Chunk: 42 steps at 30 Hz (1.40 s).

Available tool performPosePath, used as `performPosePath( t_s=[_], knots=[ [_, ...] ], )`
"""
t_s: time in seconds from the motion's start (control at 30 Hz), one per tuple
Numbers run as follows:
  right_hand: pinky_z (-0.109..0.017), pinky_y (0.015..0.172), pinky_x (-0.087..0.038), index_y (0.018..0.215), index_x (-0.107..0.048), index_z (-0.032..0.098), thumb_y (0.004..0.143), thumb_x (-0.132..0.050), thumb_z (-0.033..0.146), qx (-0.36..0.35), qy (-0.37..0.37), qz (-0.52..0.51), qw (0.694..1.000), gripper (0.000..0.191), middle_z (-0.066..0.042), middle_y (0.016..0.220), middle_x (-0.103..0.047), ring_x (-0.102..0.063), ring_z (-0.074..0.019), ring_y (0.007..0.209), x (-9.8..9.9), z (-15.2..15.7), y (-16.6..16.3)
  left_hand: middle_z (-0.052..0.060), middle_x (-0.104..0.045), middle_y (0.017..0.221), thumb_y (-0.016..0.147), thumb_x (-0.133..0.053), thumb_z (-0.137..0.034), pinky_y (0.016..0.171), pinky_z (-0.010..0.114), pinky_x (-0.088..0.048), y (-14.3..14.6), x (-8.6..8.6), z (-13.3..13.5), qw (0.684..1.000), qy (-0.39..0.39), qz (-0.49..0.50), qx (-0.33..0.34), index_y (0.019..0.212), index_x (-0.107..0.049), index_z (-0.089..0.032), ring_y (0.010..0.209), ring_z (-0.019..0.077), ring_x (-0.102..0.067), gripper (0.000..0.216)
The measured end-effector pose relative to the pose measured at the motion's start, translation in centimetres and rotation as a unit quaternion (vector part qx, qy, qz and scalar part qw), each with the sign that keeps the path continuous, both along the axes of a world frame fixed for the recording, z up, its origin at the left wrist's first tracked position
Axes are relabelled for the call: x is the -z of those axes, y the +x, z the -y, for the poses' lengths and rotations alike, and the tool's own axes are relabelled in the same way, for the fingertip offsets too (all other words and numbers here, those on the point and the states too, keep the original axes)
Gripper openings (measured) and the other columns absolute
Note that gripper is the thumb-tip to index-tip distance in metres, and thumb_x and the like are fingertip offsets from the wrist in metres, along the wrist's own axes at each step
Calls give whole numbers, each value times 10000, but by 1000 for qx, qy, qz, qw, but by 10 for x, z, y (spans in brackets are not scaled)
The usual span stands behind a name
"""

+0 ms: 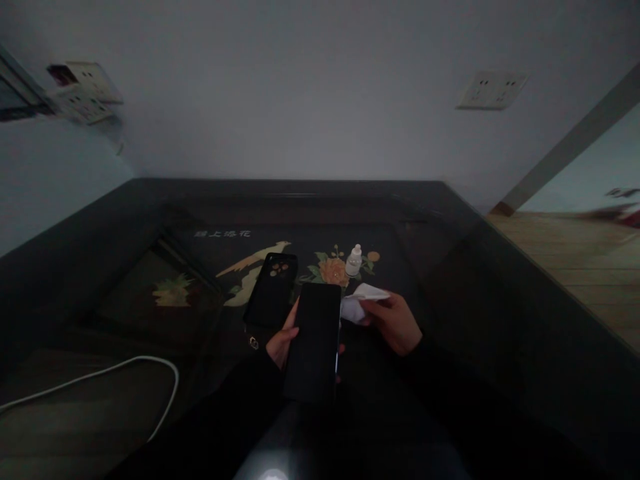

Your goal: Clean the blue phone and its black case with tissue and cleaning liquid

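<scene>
A black smartphone (314, 343) is gripped in my left hand (283, 341), thumb along its left edge and fingertips showing at its right edge. The screen is dark. My right hand (397, 324) pinches a folded white tissue or cloth (361, 301), which is at the phone's upper right edge; whether it touches the phone I cannot tell. Beyond the phone to the left lies a black phone case (271, 291) with camera cutouts and a small charm (253, 343) at its lower corner. A small white dropper bottle (354, 261) stands upright behind the tissue.
The dark, glossy table (165, 200) has a printed bird and flower pattern and meets the wall at the back. A white cable (125, 362) curves across the left front. Wall sockets (493, 90) are at the right, with more at the left.
</scene>
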State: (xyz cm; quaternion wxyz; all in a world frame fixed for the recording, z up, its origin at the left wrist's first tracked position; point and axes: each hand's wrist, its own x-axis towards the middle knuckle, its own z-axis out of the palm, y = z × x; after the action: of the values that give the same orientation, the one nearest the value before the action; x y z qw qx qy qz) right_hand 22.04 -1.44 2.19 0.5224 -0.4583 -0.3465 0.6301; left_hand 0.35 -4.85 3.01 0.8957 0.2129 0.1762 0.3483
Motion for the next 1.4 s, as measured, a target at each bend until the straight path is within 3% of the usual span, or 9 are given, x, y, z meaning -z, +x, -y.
performPosePath(
  t_s=[0.1, 0.3, 0.5, 0.7, 0.87, 1.0, 1.1, 1.2, 1.4],
  knots=[
    [-274, 572, -535, 834, -676, 165, 587, -750, 281, -4, -18, -30, 999, 283, -41, 842, -691, -636, -172, 705, -1, 1, -1, 76, -522, 1205, 749, -560, -325, 808, 590, -406, 0, 0, 1, 1000, -13, -4, -8, 1309, 202, -438, 1057, 346, -540, 952],
    [-331, 748, -533, 906, -650, 165, 594, -753, 277, -8, -26, -72, 997, 347, -62, 943, -684, -642, -199, 849, -7, 2, -3, 83, -520, 1228, 768, -533, -326, 823, 592, -382, 0, 1, 1, 1000, 7, -6, -2, 1306, 197, -453, 1068, 332, -535, 915],
    [-341, 739, -539, 969, -626, 172, 646, -718, 286, -19, -46, -101, 994, 354, -65, 1004, -665, -631, -207, 888, -9, 3, -5, 79, -516, 1230, 773, -522, -315, 817, 594, -385, 0, 2, 2, 1000, 12, 3, -1, 1317, 168, -445, 1071, 343, -531, 889],
    [-340, 686, -555, 965, -631, 167, 665, -703, 304, -22, -26, -62, 997, 338, -76, 1002, -662, -623, -220, 892, -10, 2, -4, 78, -516, 1224, 768, -526, -325, 822, 601, -376, 2, 2, 4, 1000, 4, -5, 4, 1320, 175, -442, 1067, 337, -534, 900],
    [-370, 757, -538, 903, -650, 176, 655, -711, 329, 18, 10, -57, 998, 297, -53, 925, -679, -625, -222, 885, -14, -6, -5, 87, -478, 1261, 761, -529, -335, 802, 608, -371, 7, 6, 7, 1000, 9, 4, 22, 1323, 137, -465, 1059, 351, -532, 881],
    [-404, 848, -497, 918, -659, 187, 755, -622, 350, 32, 131, 18, 991, 233, -41, 979, -672, -610, -231, 951, -25, -6, -9, 81, -378, 1353, 739, -550, -339, 818, 619, -347, 9, 6, 10, 1000, 0, 0, 26, 1328, 101, -477, 1039, 357, -538, 889],
    [-421, 941, -429, 1056, -626, 231, 835, -516, 291, -13, 274, 213, 938, 253, -17, 1098, -637, -560, -235, 1062, -39, 1, -15, 77, -395, 1346, 738, -531, -364, 856, 616, -322, 13, 5, 11, 1000, -6, -17, 19, 1350, 63, -449, 1018, 337, -554, 857],
    [-406, 1050, -311, 1229, -507, 244, 838, -468, 179, -132, 409, 347, 833, 398, 6, 1288, -503, -421, -216, 1227, -48, 3, -22, 59, -385, 1366, 723, -502, -376, 888, 591, -327, 20, 6, 12, 997, -41, -46, -43, 1381, -59, -391, 1083, 343, -511, 793],
    [-415, 1071, -278, 1303, -407, 113, 827, -438, 152, -199, 503, 448, 712, 478, -107, 1368, -394, -279, -219, 1310, -35, -1, -27, 86, -498, 1260, 733, -390, -494, 896, 541, -367, 23, 21, 10, 988, -94, -61, -107, 1387, -211, -265, 1122, 347, -482, 715]
  ],
)
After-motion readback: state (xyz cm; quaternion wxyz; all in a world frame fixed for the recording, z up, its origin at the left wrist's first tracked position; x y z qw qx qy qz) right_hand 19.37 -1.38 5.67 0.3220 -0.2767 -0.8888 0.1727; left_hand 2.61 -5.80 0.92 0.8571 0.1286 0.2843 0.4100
